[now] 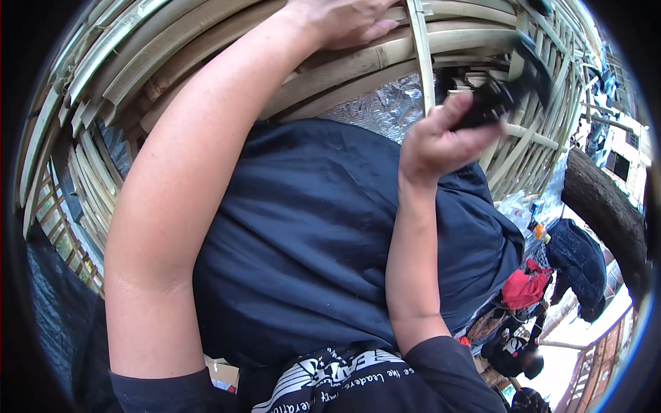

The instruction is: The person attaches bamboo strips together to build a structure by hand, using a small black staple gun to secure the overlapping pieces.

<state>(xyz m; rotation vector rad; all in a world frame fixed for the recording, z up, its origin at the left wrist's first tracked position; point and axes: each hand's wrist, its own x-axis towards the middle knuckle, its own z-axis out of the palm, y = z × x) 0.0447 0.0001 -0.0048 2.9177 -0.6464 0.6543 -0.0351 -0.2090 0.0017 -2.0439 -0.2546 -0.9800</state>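
My left hand (348,22) reaches to the top edge of the view and is closed on a curved bamboo strip, its thumb along the near side; the top of the hand is cut off. In my right hand (441,141) is a black hand tool (501,96), smeared by motion, so its kind is unclear. Thumb and fingers wrap its near end. A narrow upright bamboo slat (421,58) crosses the long curved strips (372,60) between my hands. Dark navy cloth (310,227) spreads below my forearms.
Stacked split bamboo (148,51) curves round the upper left. Woven bamboo lattice (551,76) stands at the right, near silvery sheeting (385,107). Further right are a thick tree trunk (602,199), a red cloth (525,286) and hanging dark clothes (578,261). A person (513,351) is at the lower right.
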